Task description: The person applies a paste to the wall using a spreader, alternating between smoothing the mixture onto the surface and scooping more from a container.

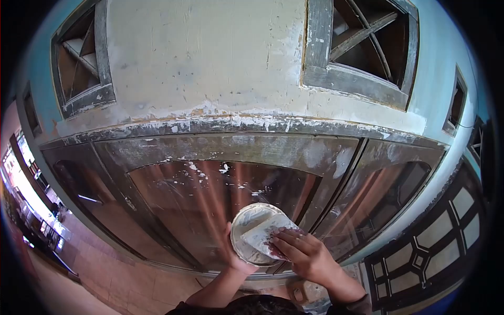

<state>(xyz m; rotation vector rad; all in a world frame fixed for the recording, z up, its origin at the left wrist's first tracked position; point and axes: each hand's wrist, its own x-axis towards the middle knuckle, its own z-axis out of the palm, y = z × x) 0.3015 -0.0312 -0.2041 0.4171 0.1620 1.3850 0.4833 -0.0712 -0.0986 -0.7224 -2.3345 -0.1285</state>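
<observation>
My left hand (239, 261) is wrapped round the side of a shallow round tub (241, 214), with white paste smeared on its inner wall. In my right hand (306, 255) is a flat, paste-coated putty scraper (261, 234). Its broad blade lies over the tub's opening and covers part of the inside. Whether the blade touches the paste cannot be made out. White smears mark the fingers of my right hand.
Ahead stands a wall (210, 63) patched with filler, with two wooden lattice vents (362, 39). Below it is a dark wooden window frame (236, 147) with paint-spotted glass. A patterned dark door (425, 252) is at right, a tiled floor (105, 265) at lower left.
</observation>
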